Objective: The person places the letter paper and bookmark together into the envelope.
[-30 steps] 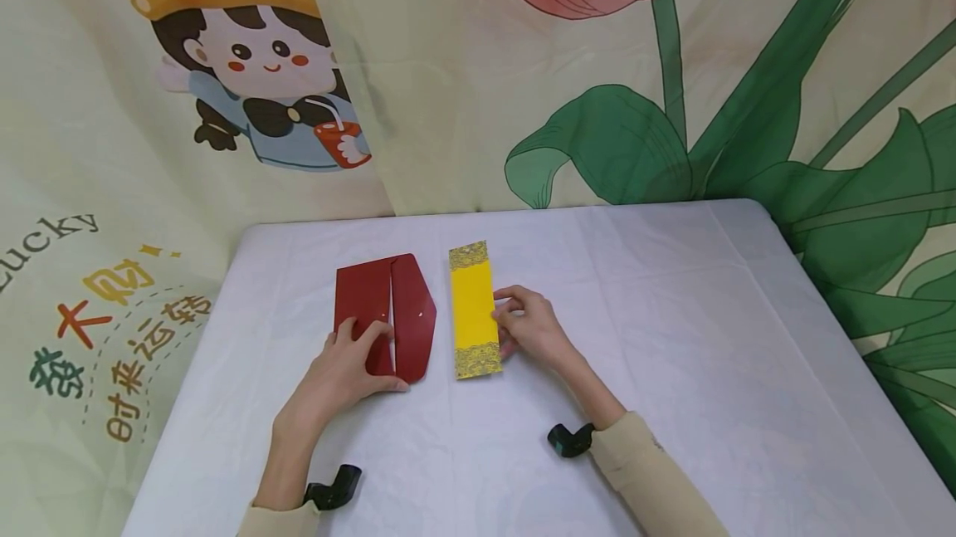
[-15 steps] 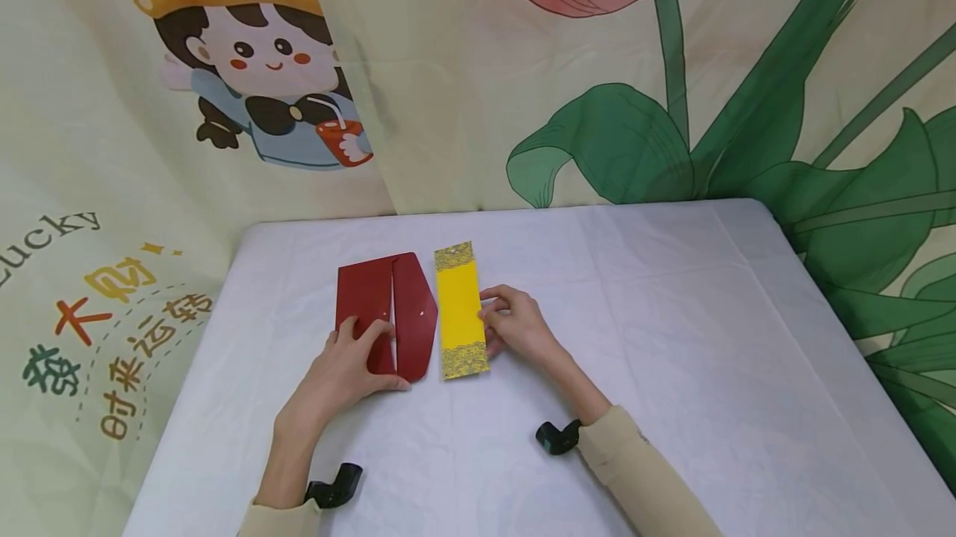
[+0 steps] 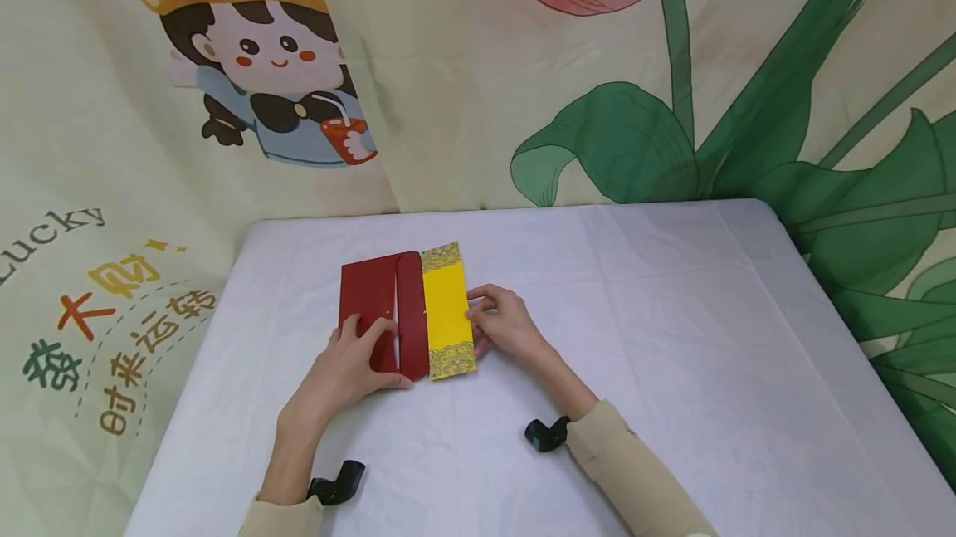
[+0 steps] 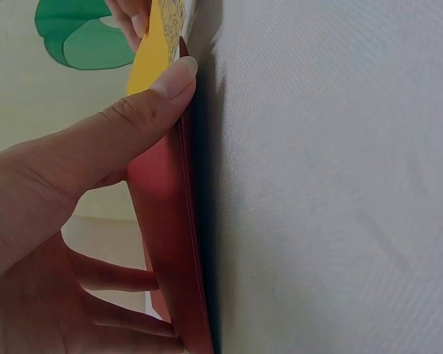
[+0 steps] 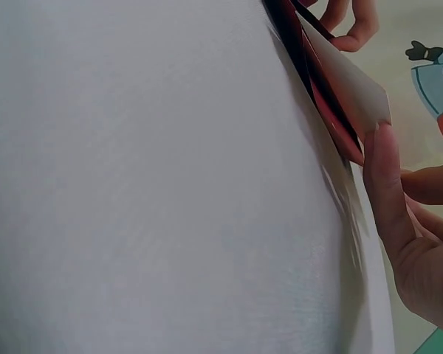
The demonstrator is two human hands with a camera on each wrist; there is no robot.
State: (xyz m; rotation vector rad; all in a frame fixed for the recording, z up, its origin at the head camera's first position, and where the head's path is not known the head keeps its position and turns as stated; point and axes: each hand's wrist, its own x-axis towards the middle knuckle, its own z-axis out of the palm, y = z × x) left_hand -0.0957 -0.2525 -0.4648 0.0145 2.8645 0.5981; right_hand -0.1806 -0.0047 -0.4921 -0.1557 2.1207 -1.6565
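Note:
A red envelope point(image 3: 366, 296) lies at the left of the table with its flap point(image 3: 412, 329) spread to the right and a pale slit along its mouth. My left hand point(image 3: 347, 367) holds it, the thumb at the near edge and fingertips on its face by the mouth. In the left wrist view the thumb point(image 4: 151, 103) lies along the envelope's edge. My right hand point(image 3: 508, 325) pinches the right edge of a yellow card point(image 3: 448, 305) with ornate patterned ends, whose left side overlaps the flap. The card's pale underside point(image 5: 351, 85) shows in the right wrist view, tilted over the red flap.
A white cloth covers the table point(image 3: 635, 338). Behind it hangs a printed backdrop point(image 3: 448, 105) with a cartoon figure and a flower. Black camera mounts point(image 3: 548, 435) sit at both wrists.
My right hand has slid the yellow card leftward, from apart on the cloth to over the envelope's flap. The left hand and the envelope stay in place.

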